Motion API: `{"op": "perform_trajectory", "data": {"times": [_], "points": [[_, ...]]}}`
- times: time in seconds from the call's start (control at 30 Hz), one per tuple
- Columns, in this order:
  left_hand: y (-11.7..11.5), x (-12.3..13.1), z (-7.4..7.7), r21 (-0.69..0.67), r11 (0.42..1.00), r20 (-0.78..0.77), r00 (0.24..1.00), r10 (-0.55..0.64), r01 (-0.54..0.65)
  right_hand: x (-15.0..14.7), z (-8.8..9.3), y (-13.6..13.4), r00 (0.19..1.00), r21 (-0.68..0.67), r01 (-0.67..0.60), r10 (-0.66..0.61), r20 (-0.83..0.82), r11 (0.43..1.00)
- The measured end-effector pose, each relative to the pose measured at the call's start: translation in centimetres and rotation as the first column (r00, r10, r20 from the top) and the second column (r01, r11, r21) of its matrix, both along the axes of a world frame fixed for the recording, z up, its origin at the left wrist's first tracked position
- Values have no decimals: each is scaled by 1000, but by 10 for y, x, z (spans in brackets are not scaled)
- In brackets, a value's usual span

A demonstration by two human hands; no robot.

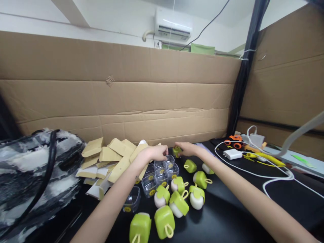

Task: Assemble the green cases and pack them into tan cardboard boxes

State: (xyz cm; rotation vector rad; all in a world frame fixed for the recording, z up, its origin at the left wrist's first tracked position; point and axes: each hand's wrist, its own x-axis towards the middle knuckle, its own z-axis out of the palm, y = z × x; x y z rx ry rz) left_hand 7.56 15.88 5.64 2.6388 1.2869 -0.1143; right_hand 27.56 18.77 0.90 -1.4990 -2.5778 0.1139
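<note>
Both my arms reach far forward over a black table [227,216]. My right hand [186,148] is closed on a small green and white toy [176,151] near the cardboard wall. My left hand [157,153] has its fingers curled beside a clear plastic box [169,159], just left of that toy; I cannot see whether it grips anything. Several green and white toys with loop handles [178,202] lie in front of the hands. Several clear boxes with yellow stickers [150,185] stand in a cluster under my left forearm.
A heap of flat tan cardboard pieces [108,158] lies to the left, beside a black and white bag [30,175]. At the right are a white charger [233,154], white cables [273,179], orange scissors [235,141] and a yellow tool [263,158]. Cardboard walls [126,98] enclose the table.
</note>
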Motion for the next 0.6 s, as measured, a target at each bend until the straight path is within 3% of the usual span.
{"op": "perform_trajectory", "data": {"times": [0.1, 0.23, 0.4, 0.6], "points": [[0, 0, -6, 6, 1000, 41, 999, -24, 23, 2, -2, -2, 998, 63, 10, -6, -57, 998], [2, 1, -18, 28, 999, 133, 990, -42, 38, 20, 2, -26, 995, 92, -12, 21, -99, 996], [10, 4, -33, -16, 1000, 209, 978, -23, 27, 45, 6, -54, 987, -112, -148, 140, -75, 983], [16, 7, -45, -60, 997, 216, 974, 63, -51, 49, -9, -53, 988, -235, -86, 53, -142, 968]]}}
